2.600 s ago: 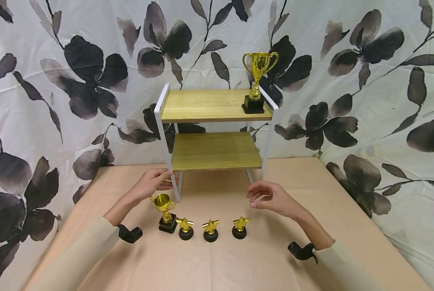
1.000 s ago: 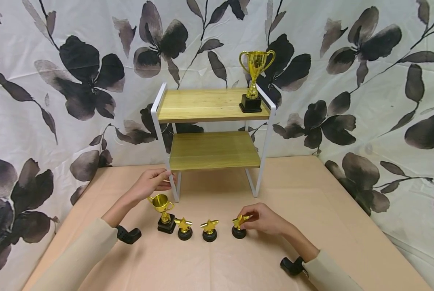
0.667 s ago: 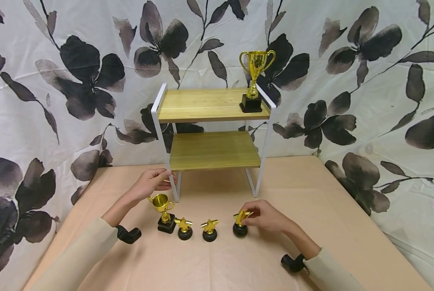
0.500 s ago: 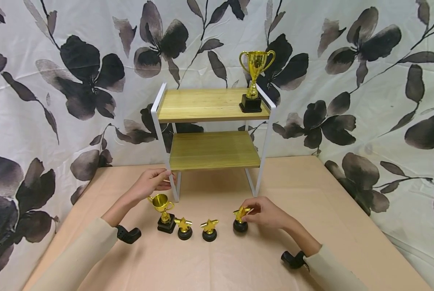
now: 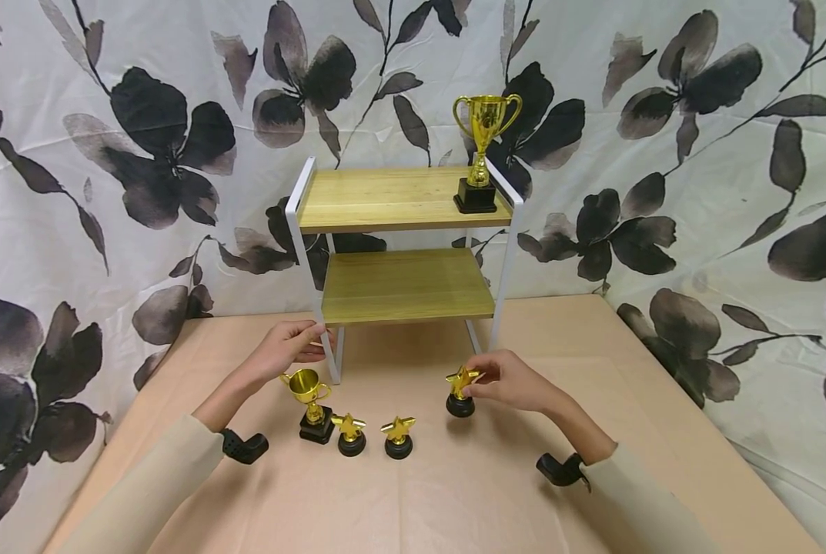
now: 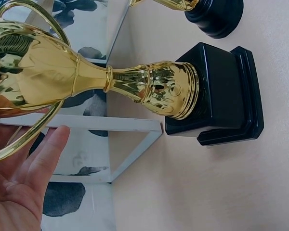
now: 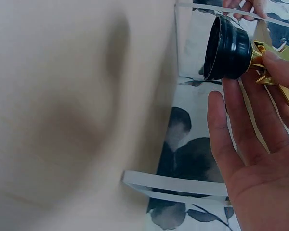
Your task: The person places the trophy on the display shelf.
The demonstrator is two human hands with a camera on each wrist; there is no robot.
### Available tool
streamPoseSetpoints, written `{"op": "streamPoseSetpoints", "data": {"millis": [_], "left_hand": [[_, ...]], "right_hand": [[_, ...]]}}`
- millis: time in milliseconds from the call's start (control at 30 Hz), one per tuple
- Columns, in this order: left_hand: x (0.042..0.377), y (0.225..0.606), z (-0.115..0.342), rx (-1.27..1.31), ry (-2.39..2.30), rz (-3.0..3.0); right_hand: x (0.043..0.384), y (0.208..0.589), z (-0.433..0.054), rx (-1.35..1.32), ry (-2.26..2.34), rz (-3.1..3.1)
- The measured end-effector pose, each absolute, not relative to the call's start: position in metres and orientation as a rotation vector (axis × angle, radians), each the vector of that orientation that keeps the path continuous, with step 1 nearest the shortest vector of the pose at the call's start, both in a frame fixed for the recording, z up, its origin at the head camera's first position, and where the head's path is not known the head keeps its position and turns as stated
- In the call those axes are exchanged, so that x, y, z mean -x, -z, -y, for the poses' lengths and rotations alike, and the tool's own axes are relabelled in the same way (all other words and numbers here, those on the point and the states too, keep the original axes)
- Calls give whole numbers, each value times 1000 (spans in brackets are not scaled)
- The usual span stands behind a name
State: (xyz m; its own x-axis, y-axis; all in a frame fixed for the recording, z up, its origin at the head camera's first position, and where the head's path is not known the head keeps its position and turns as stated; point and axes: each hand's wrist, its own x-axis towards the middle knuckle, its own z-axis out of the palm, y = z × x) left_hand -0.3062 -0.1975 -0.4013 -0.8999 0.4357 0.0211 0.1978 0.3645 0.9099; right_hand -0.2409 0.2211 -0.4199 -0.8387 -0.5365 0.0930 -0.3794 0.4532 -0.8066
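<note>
My right hand (image 5: 513,381) pinches a small gold star trophy (image 5: 463,382) by its star. In the right wrist view its round black base (image 7: 226,50) hangs above the tabletop, with the thumb over the star. My left hand (image 5: 288,350) holds the front left leg (image 5: 329,358) of a white-framed, two-tier wooden shelf (image 5: 406,200); the fingers pass behind the leg. A gold cup trophy (image 6: 130,82) with a square black base stands just in front of the left hand and partly hides it in the left wrist view. Two more star trophies (image 5: 351,435) stand to its right.
A taller gold cup trophy (image 5: 479,158) stands at the right end of the top shelf. The lower shelf board (image 5: 409,285) lies beneath it. A peach-coloured tabletop (image 5: 413,508) runs back to a flower-patterned cloth backdrop (image 5: 198,46).
My right hand has come down to the rightmost star trophy, pinched it, and lifted it off the table toward the shelf. The left hand stays at the shelf leg.
</note>
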Motion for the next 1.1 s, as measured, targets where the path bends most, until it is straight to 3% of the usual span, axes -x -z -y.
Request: {"op": "streamPoseSetpoints", "data": {"millis": [567,1100], "left_hand": [[306,403,197,-586,-1590,-2369],[308,404,195,-566,-1596,-2380]], "right_hand": [[263,345,-237,763,1341,-2679],[283,304,-211,779,1270,-2860]]}}
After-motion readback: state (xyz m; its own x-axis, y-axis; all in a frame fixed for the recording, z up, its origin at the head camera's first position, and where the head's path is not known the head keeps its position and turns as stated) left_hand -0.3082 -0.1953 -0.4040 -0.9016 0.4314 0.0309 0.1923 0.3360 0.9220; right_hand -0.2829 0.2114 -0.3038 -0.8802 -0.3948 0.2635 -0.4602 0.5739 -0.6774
